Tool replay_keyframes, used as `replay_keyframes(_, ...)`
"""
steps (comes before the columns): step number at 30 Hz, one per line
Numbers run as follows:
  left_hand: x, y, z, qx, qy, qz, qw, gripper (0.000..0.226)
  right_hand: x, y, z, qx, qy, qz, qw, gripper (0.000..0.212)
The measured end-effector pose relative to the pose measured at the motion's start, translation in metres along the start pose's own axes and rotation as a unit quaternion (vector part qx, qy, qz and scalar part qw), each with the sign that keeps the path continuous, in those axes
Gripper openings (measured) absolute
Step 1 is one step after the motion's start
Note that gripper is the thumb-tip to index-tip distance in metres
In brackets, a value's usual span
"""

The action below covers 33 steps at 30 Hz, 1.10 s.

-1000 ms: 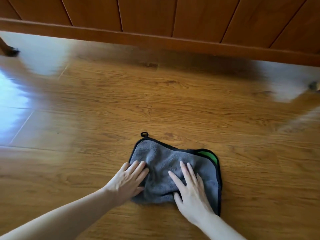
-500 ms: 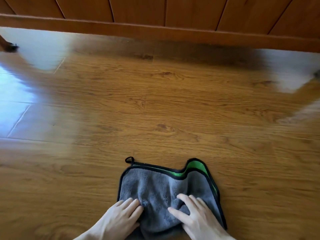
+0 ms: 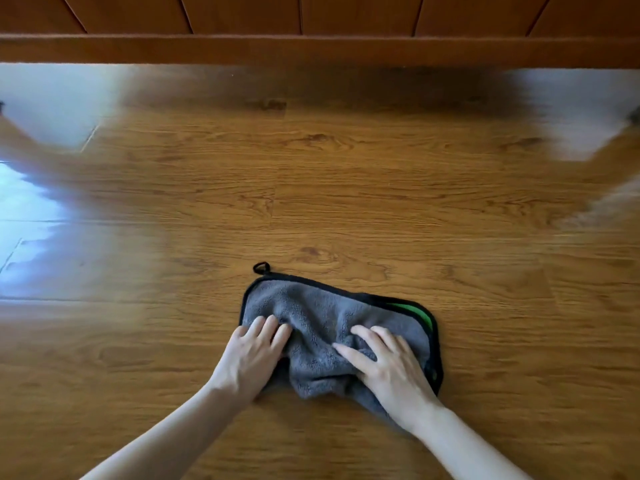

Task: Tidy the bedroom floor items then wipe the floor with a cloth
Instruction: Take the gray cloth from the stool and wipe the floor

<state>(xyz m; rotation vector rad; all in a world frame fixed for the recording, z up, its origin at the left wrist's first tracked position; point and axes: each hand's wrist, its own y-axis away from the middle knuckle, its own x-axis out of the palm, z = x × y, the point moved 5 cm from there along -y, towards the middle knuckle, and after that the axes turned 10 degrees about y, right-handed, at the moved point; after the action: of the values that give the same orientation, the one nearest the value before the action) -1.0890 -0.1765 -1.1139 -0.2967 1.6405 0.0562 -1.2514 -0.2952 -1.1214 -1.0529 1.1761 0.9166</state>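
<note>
A grey cloth [image 3: 322,310] with a black hem, a green underside showing at its right edge and a small black loop at its far left corner lies bunched on the wooden floor [image 3: 346,188]. My left hand [image 3: 251,358] presses down on the cloth's left part with straight fingers. On the right part rests my right hand [image 3: 388,367], fingers spread and flat on the fabric. Both forearms reach in from the bottom of the view.
A wooden bed frame or panelled board [image 3: 311,46] runs across the top, with a dark gap under it. Bright window glare lies on the floor at far left [image 3: 24,202] and upper right. A small dark foot [image 3: 635,114] shows at the right edge.
Both hands first drew the cloth back towards me, then pushed it forward again across the floor. The green fold at the far edge has flattened to the right corner.
</note>
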Motion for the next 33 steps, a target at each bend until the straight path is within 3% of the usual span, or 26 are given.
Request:
replay_keyframes(4,0.005,-0.042,0.013,-0.038,-0.007,0.015,0.999,0.056,0.008,-0.029,-0.018,0.015,0.001,-0.024,1.0,0.057)
replay_keyframes(10,0.015,-0.106,0.038,-0.084,-0.029,0.018,0.996,0.061,0.012,-0.079,-0.05,0.061,0.014,-0.073,0.995,0.053)
replay_keyframes(19,0.027,-0.195,0.07,-0.128,-0.068,0.028,0.989,0.043,0.018,-0.164,-0.105,0.119,0.014,-0.103,0.987,0.045)
replay_keyframes(22,0.03,-0.218,0.078,-0.179,-0.068,0.072,0.979,0.034,0.023,-0.188,-0.122,0.13,0.014,-0.105,0.986,0.042)
replay_keyframes(25,0.031,-0.239,0.086,-0.193,-0.065,0.046,0.978,0.03,0.026,-0.211,-0.136,0.149,0.023,-0.106,0.983,0.04)
replay_keyframes(29,0.036,-0.258,0.095,-0.157,-0.064,-0.07,0.983,0.019,0.028,-0.235,-0.151,0.169,0.032,-0.111,0.979,0.036)
replay_keyframes(33,0.036,-0.274,0.102,-0.178,-0.019,-0.106,0.978,0.026,0.029,-0.254,-0.164,0.188,0.043,-0.103,0.976,0.036)
